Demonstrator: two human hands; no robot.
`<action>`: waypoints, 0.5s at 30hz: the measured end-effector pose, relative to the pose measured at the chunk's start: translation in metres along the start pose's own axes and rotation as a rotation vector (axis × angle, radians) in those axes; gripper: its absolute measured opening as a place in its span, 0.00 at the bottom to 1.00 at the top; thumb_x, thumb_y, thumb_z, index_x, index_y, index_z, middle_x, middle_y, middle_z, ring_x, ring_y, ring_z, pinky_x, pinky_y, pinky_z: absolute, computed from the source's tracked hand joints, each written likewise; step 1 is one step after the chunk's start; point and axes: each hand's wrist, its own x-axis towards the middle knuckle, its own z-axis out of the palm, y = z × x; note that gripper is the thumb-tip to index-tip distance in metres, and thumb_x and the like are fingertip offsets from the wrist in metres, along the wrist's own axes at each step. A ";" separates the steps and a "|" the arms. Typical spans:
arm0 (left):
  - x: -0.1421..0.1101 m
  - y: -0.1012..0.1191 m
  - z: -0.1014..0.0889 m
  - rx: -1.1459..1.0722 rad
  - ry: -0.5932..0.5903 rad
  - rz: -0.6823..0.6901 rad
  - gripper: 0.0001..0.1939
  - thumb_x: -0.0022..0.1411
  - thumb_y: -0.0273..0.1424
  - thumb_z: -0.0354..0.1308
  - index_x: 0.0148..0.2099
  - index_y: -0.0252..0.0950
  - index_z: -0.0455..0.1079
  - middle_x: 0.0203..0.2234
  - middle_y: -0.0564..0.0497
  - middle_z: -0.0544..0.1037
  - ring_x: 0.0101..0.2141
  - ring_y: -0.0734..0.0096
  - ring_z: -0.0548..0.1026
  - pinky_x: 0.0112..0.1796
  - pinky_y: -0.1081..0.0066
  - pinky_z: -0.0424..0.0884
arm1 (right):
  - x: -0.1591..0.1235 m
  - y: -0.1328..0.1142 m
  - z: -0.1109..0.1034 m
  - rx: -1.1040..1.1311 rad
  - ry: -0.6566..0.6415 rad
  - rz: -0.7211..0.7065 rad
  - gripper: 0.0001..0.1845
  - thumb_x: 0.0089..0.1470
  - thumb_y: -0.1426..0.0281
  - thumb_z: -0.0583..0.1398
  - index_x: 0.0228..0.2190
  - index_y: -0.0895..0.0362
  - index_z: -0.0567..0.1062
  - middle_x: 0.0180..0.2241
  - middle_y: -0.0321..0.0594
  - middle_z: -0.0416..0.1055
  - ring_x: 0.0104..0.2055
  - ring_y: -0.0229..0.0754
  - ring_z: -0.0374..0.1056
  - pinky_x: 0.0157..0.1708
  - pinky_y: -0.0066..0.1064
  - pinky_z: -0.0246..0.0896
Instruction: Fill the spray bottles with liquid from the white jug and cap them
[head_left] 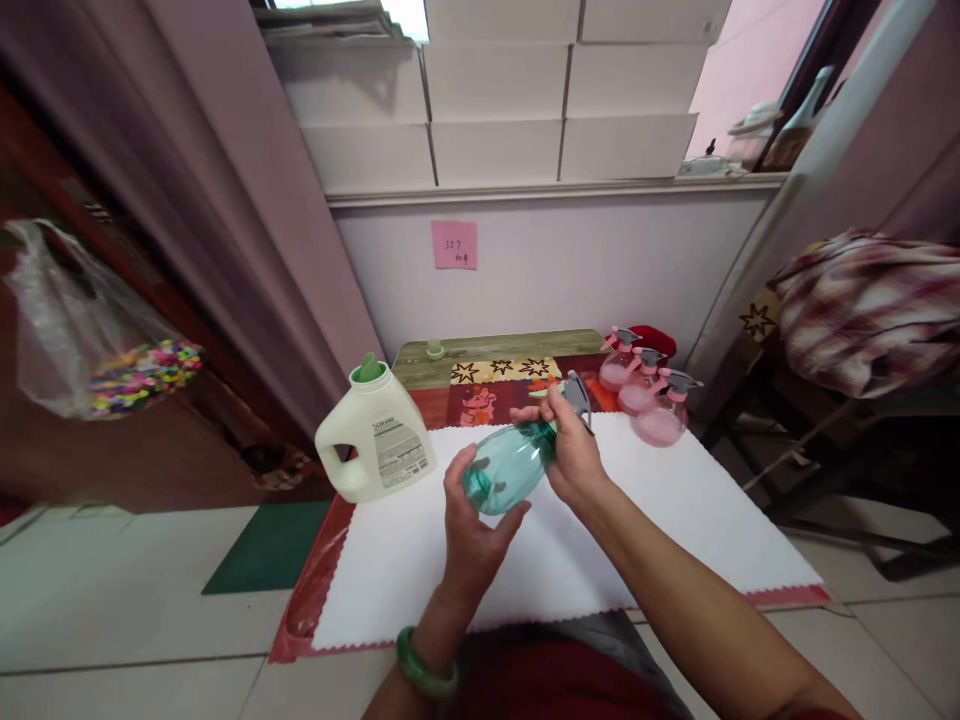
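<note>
A clear teal spray bottle with a grey trigger head lies tilted between my two hands, above the white cloth. Its base rests in my left hand, fingers and thumb curved around it. At the neck and spray head, my right hand is closed, hiding part of the collar. A large cream-coloured detergent jug stands on the left, its green-rimmed mouth uncapped. Several spray bottles with pink liquid stand in a row at the right.
A small green cap sits at the back of the patterned table. Behind it, a pink note sticks to the wall below stacked white boxes. A plastic bag of colourful bits hangs left; plaid fabric lies right.
</note>
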 end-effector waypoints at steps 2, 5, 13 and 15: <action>0.003 0.004 -0.002 -0.080 -0.035 -0.120 0.46 0.46 0.42 0.76 0.63 0.46 0.56 0.58 0.42 0.69 0.52 0.54 0.74 0.51 0.55 0.73 | -0.002 -0.004 0.001 -0.015 -0.036 0.018 0.30 0.42 0.46 0.72 0.19 0.52 0.63 0.23 0.33 0.78 0.36 0.47 0.78 0.39 0.35 0.70; 0.007 0.014 -0.006 -0.457 -0.266 -0.519 0.39 0.51 0.49 0.70 0.60 0.42 0.60 0.44 0.45 0.78 0.38 0.58 0.78 0.39 0.58 0.76 | -0.003 -0.011 -0.002 -0.100 -0.071 0.028 0.30 0.42 0.47 0.72 0.18 0.53 0.64 0.25 0.35 0.80 0.36 0.45 0.77 0.39 0.34 0.69; -0.006 0.018 -0.009 -0.982 -0.590 -1.070 0.42 0.56 0.64 0.53 0.45 0.26 0.77 0.37 0.35 0.82 0.34 0.58 0.79 0.30 0.68 0.71 | 0.013 -0.038 -0.016 -0.157 -0.337 0.171 0.31 0.45 0.47 0.72 0.17 0.54 0.63 0.25 0.36 0.78 0.34 0.42 0.76 0.39 0.34 0.71; -0.012 0.008 -0.014 -1.056 -0.606 -1.053 0.41 0.57 0.62 0.56 0.48 0.26 0.77 0.40 0.35 0.82 0.35 0.58 0.80 0.33 0.68 0.73 | 0.023 -0.057 -0.020 -0.116 -0.279 0.126 0.32 0.45 0.48 0.73 0.18 0.54 0.62 0.23 0.34 0.75 0.31 0.40 0.75 0.37 0.33 0.72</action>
